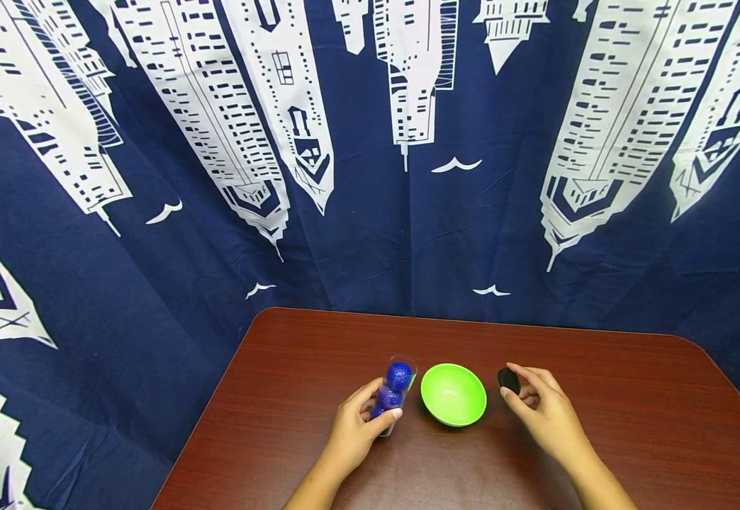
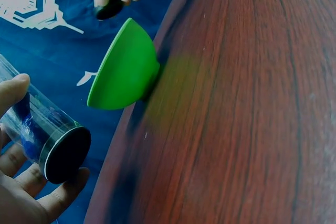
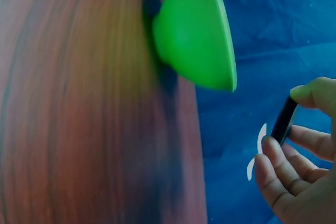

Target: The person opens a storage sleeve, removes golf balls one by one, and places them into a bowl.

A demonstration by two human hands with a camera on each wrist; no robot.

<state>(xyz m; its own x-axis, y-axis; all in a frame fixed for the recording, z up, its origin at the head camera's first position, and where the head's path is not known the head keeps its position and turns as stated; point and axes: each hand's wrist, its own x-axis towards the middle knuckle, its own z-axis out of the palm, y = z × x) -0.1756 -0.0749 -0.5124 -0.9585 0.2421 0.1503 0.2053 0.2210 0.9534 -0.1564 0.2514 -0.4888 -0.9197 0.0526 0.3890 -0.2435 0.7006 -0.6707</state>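
My left hand [image 1: 359,423] grips a clear plastic tube [image 1: 388,407] with blue textured balls [image 1: 399,376] inside it. The tube leans, its top tipped toward the bowl, and in the left wrist view its black base [image 2: 68,155] faces the camera. Between thumb and fingertips, my right hand [image 1: 547,405] pinches a round black lid [image 1: 508,382], which shows nearly edge-on in the right wrist view [image 3: 284,121]. A bright green bowl [image 1: 453,395] stands upright on the table between the two hands, and neither hand touches it. Its inside looks bare in the head view.
The reddish-brown wooden table [image 1: 319,354] has rounded far corners. Behind it hangs a dark blue cloth [image 1: 370,255] printed with white buildings and birds, which also covers the left side.
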